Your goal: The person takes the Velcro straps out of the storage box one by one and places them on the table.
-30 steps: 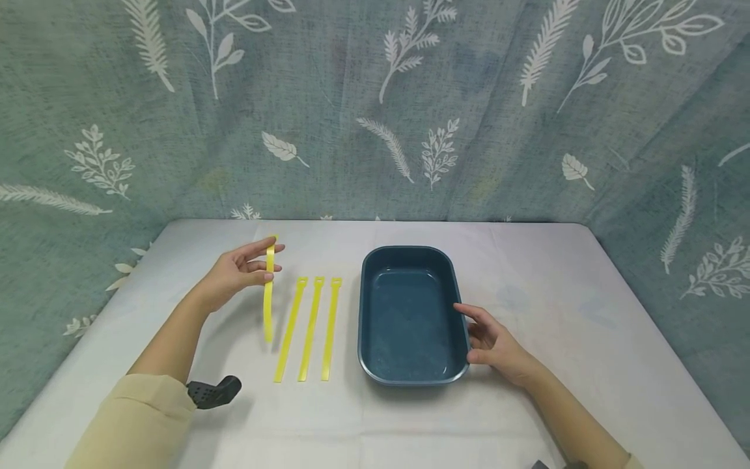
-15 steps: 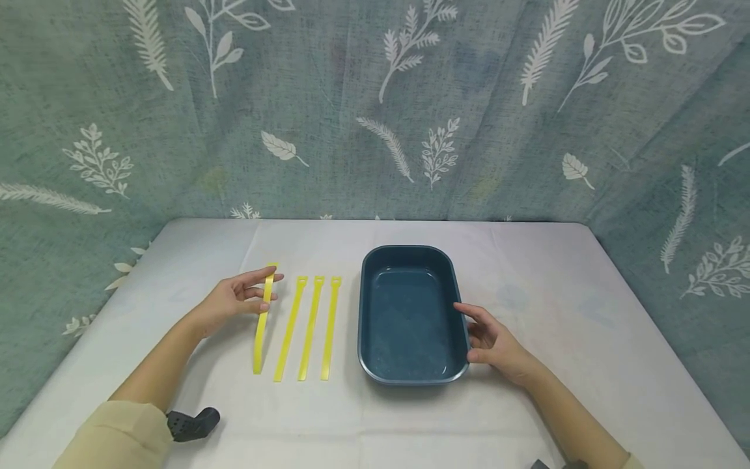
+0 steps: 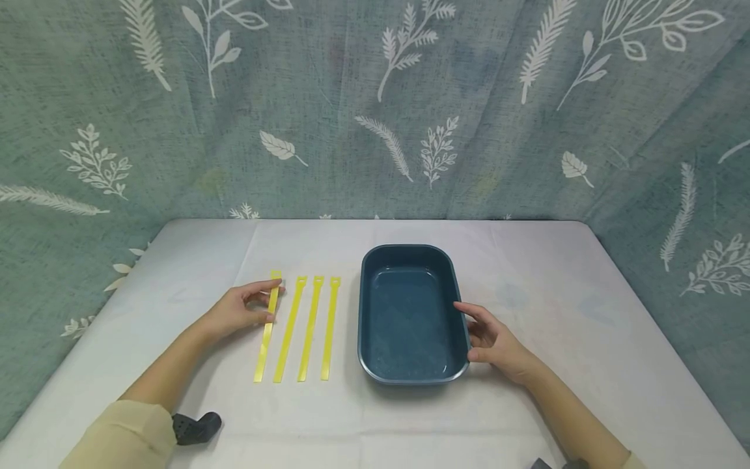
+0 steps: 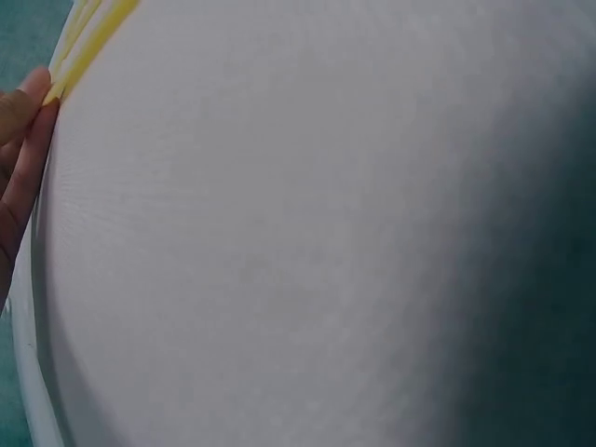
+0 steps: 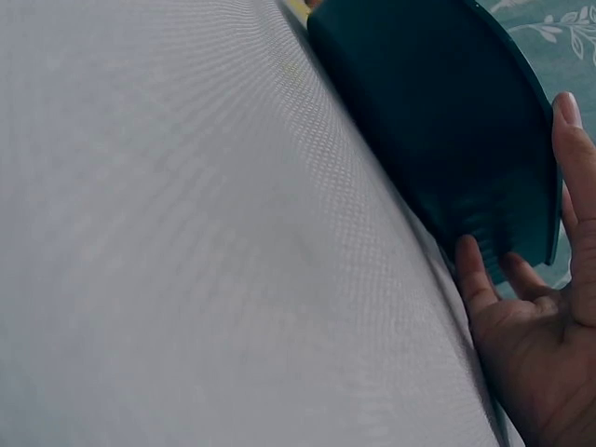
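Note:
In the head view, my left hand (image 3: 237, 311) holds a thin yellow strap (image 3: 265, 344) between thumb and fingers. It lies along the white tabletop, left of several matching straps, including the nearest yellow strap (image 3: 290, 329). Those have a small slotted head at the far end; the held one's head shows no clear slot. In the left wrist view the thumb and fingertips meet at yellow straps (image 4: 93, 51). My right hand (image 3: 497, 345) grips the right side of a deep blue rectangular tray (image 3: 410, 319), the index fingertip at its rim and the other fingers against the outer wall (image 5: 484, 209).
The white cloth-covered table (image 3: 527, 273) runs back to a green leaf-patterned curtain (image 3: 328, 98). The tray stands right of the strap row, a narrow strip of cloth between them. A black wrist device (image 3: 198, 428) sits at the left sleeve.
My left hand has come down toward the table, bringing the strap from hanging in the air to lying beside the row. The right hand and the tray have stayed put.

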{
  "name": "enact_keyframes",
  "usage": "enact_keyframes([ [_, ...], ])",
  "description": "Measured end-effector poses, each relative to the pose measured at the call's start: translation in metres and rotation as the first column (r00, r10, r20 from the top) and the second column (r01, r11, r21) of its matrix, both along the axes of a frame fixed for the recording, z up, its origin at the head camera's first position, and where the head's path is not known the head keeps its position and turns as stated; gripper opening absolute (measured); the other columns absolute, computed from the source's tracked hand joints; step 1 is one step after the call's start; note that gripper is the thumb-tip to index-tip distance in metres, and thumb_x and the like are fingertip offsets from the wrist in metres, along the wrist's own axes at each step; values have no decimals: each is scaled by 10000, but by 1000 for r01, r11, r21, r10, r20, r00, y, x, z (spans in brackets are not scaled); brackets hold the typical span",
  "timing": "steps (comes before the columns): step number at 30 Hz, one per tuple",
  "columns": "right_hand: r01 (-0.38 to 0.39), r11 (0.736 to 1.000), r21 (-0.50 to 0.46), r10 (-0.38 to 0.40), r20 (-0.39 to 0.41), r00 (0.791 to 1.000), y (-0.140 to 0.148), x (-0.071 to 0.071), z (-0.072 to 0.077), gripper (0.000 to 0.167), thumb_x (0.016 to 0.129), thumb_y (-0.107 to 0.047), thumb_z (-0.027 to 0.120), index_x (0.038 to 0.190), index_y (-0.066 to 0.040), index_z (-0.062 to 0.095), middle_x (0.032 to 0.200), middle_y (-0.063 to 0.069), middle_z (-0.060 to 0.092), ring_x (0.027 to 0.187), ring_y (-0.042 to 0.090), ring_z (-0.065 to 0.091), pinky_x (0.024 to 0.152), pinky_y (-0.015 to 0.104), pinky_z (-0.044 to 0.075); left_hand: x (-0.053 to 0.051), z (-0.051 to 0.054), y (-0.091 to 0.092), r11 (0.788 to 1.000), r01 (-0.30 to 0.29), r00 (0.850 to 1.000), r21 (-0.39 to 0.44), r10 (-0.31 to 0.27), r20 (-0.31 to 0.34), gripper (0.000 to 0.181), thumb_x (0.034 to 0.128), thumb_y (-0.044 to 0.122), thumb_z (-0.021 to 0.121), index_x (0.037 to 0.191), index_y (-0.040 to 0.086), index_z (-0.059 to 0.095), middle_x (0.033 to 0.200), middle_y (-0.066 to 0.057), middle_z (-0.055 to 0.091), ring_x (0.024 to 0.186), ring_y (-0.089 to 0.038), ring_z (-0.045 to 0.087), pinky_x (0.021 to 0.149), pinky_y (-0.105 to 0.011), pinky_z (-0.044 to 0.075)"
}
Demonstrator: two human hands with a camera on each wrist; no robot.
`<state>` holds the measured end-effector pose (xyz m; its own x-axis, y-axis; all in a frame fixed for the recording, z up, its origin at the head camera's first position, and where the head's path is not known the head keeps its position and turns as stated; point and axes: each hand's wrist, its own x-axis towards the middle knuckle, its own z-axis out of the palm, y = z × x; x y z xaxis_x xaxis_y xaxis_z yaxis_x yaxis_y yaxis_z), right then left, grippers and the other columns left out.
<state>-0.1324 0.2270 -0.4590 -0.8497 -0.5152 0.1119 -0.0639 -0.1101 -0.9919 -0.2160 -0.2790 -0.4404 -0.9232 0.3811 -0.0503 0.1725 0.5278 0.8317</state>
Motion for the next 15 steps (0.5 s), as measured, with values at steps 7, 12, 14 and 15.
enact_keyframes([
  [7,3,1000,10,-3,-1,1000,0,0,1,785,811,-160,754,1457,-88,313,1489,85,265,1166,191,449,933,243,466,-3,1,3,997,19,999,-75,-21,-31,724,723,196,820,1365,71,508,1150,-131,603,942,-128,512,697,-196,478],
  [12,0,1000,10,0,-9,1000,0,0,1,783,817,-156,748,1458,-79,306,1504,113,235,1176,193,449,933,245,468,-2,3,6,988,35,996,-149,-47,-79,731,730,203,812,1370,53,494,1135,-103,551,934,-171,469,672,-213,440],
  [14,1,1000,13,-1,-11,1000,0,0,1,780,818,-156,747,1457,-79,307,1507,122,228,1176,193,451,933,246,468,-2,3,6,983,30,995,-181,-47,-92,739,728,212,812,1371,45,489,1185,-103,520,941,-188,452,694,-224,415],
  [15,2,1000,14,-2,-11,1000,-1,0,1,778,818,-157,748,1456,-81,310,1507,126,227,1175,191,452,933,245,468,-2,3,6,981,27,995,-195,-46,-93,740,730,221,810,1370,41,487,1214,-107,503,944,-193,446,709,-228,404],
])
